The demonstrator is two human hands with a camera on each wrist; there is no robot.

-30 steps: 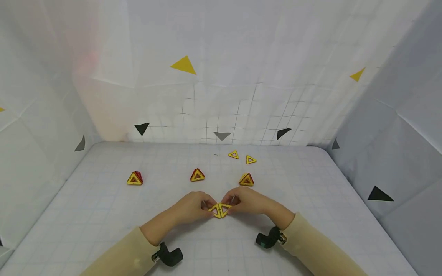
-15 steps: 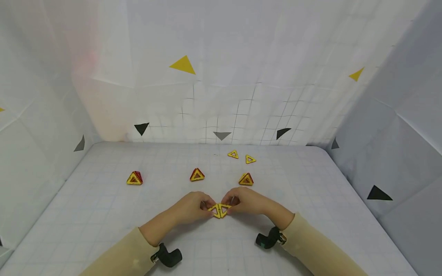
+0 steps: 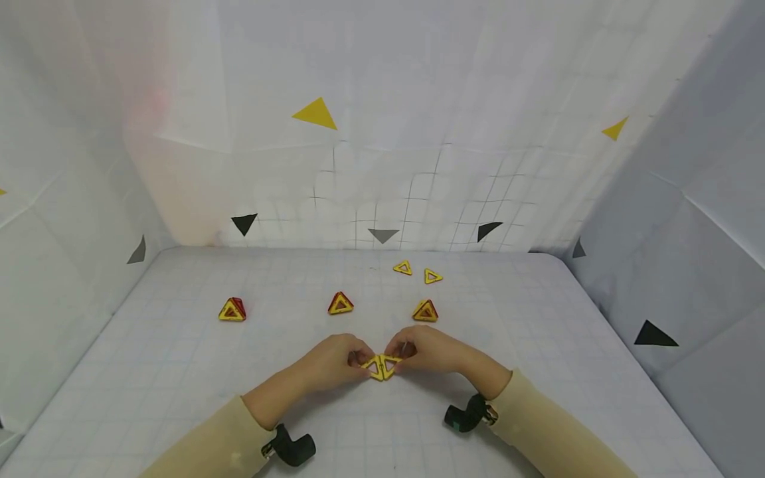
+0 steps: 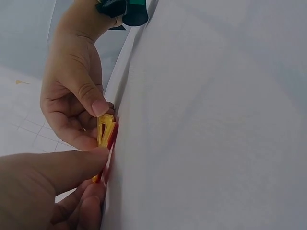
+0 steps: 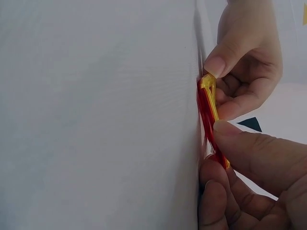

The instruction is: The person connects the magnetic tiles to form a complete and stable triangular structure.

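Note:
Two yellow triangular magnetic tiles, a left one and a right one, meet edge to edge low over the table in the head view. My left hand pinches the outer corner of the left tile between thumb and fingers. At the opposite side, my right hand grips the right tile the same way. Both wrist views show red tile pieces lying under the yellow ones, close to the tabletop. Parts of the tiles are hidden behind my thumbs and fingers.
Beyond my hands stand three small yellow-and-red pyramids: left, middle and right. Farther back lie two loose yellow triangles, one beside the other. A white cloth wall encloses the table at back and sides.

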